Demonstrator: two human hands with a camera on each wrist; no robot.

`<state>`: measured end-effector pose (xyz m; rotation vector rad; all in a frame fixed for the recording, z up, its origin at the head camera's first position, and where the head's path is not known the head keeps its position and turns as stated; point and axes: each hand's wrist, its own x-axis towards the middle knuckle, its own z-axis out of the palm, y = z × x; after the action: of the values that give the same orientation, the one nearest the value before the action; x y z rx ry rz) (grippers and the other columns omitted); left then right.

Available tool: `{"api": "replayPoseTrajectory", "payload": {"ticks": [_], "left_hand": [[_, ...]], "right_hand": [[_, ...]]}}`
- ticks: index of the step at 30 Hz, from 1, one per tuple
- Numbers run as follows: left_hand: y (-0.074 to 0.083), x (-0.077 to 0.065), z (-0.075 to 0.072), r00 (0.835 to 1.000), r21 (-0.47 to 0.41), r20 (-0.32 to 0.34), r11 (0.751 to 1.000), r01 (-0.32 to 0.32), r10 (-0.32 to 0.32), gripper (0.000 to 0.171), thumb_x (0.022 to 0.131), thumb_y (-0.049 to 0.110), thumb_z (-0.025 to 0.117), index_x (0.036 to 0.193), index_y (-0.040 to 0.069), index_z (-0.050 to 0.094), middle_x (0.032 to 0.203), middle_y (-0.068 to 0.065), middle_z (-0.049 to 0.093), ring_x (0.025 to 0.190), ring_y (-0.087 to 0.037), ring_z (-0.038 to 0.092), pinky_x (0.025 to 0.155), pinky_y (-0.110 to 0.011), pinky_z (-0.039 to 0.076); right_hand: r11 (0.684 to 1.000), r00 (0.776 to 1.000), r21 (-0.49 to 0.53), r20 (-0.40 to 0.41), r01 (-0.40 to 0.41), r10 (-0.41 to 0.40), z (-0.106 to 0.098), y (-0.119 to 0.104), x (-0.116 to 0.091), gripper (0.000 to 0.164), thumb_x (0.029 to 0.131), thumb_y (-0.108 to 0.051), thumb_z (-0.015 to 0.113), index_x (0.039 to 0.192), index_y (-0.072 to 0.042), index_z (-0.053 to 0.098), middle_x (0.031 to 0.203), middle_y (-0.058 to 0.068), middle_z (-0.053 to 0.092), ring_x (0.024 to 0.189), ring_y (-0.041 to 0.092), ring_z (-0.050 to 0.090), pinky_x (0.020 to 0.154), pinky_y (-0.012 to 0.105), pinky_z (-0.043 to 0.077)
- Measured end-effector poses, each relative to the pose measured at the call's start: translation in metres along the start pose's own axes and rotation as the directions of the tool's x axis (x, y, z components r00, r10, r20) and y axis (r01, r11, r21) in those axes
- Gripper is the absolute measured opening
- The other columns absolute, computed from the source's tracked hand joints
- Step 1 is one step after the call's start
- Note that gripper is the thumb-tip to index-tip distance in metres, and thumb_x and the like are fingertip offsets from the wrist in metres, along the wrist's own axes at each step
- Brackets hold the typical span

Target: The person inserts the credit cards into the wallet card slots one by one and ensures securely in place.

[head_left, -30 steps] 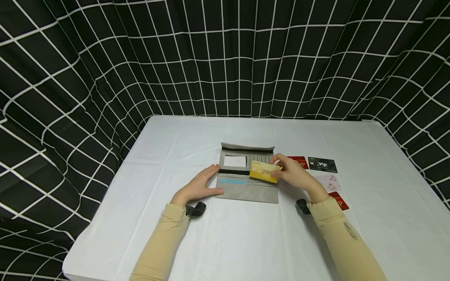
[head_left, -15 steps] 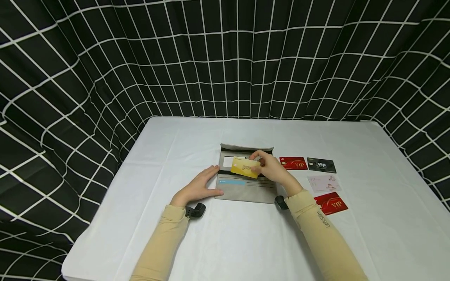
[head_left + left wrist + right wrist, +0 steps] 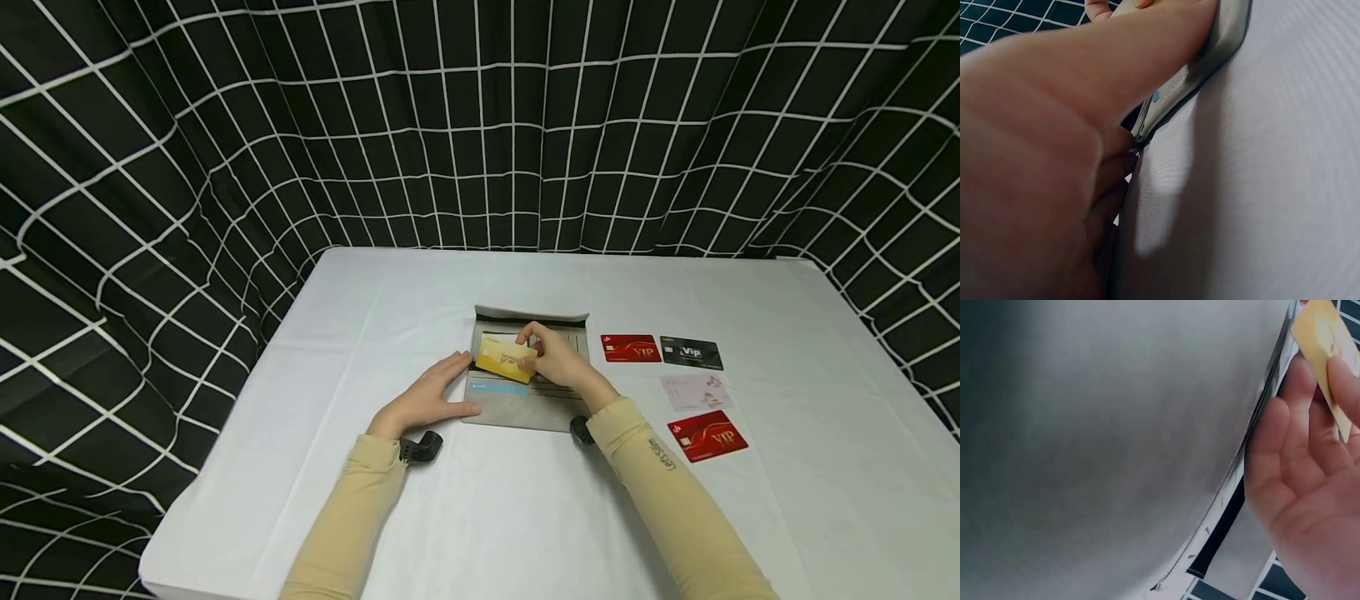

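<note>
A grey wallet (image 3: 517,412) lies unfolded on the white table, with a blue strip showing on its lower half. My right hand (image 3: 562,364) pinches a yellow card (image 3: 504,357) between thumb and fingers, over the wallet's upper left part. In the right wrist view the thumb presses on the face of the yellow card (image 3: 1324,344). My left hand (image 3: 427,397) rests at the wallet's left edge, fingers straight and thumb spread onto the lower corner. The left wrist view shows the thumb lying on the wallet's edge (image 3: 1210,70).
To the right of the wallet lie a red VIP card (image 3: 631,348), a black VIP card (image 3: 691,352), a pale pink card (image 3: 695,392) and another red VIP card (image 3: 707,436). A black grid-patterned curtain (image 3: 525,150) stands behind the table (image 3: 405,292).
My right hand has carried the yellow card leftward across the wallet, from its right side to its upper left. The cards on the right are now uncovered. My left hand stays in place.
</note>
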<state>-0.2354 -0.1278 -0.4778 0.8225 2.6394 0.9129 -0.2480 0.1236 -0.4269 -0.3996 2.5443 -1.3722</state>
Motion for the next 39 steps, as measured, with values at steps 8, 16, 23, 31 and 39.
{"api": "replayPoseTrajectory", "payload": {"ticks": [8,16,23,31,39], "left_hand": [[0.0018,0.0004,-0.0004,1.0,0.019,-0.001,1.0,-0.001,0.001,0.092,0.079,0.053,0.067,0.148,0.013,0.022,0.152,-0.005,0.019,0.138,-0.017,0.011,0.109,-0.04,0.015],[0.0036,0.0021,-0.003,1.0,0.025,0.004,1.0,-0.003,0.003,0.092,0.079,0.053,0.066,0.149,0.014,0.021,0.152,-0.005,0.018,0.138,-0.017,0.011,0.109,-0.04,0.015],[0.0022,0.0021,-0.0015,1.0,0.019,0.005,1.0,0.0,0.0,0.092,0.079,0.053,0.067,0.148,0.013,0.022,0.152,-0.005,0.018,0.138,-0.017,0.011,0.109,-0.041,0.015],[0.0022,0.0014,-0.001,1.0,0.01,0.003,1.0,0.004,-0.005,0.092,0.079,0.052,0.067,0.148,0.013,0.022,0.152,-0.006,0.019,0.138,-0.017,0.012,0.109,-0.041,0.016],[0.0012,0.0012,-0.0006,1.0,0.007,-0.007,1.0,-0.011,0.011,0.091,0.079,0.052,0.067,0.148,0.012,0.023,0.152,-0.007,0.02,0.138,-0.019,0.012,0.109,-0.043,0.016]], "right_hand": [[1.0,1.0,0.016,0.026,-0.014,0.014,0.0049,-0.0023,0.0006,0.027,0.085,0.001,0.064,0.104,-0.004,0.046,0.066,0.011,0.056,0.061,0.022,0.054,0.053,0.028,0.04],[0.997,0.998,0.051,0.031,-0.06,0.058,0.0035,0.0013,0.0044,0.028,0.085,0.001,0.065,0.104,-0.003,0.046,0.072,0.012,0.059,0.064,0.021,0.057,0.055,0.028,0.044],[0.998,0.998,0.026,0.05,-0.049,0.048,0.0044,0.003,0.0021,0.027,0.085,-0.002,0.066,0.105,-0.004,0.048,0.068,0.009,0.058,0.061,0.018,0.053,0.054,0.027,0.042],[0.999,0.999,-0.006,0.038,-0.036,0.036,0.0078,0.002,0.001,0.026,0.084,0.001,0.066,0.106,-0.005,0.051,0.076,0.01,0.061,0.065,0.019,0.055,0.056,0.028,0.045],[0.999,0.999,-0.037,0.043,-0.023,0.025,0.0069,-0.0003,0.0011,0.025,0.084,0.001,0.065,0.105,-0.006,0.054,0.082,0.011,0.059,0.068,0.02,0.055,0.06,0.029,0.046]]}}
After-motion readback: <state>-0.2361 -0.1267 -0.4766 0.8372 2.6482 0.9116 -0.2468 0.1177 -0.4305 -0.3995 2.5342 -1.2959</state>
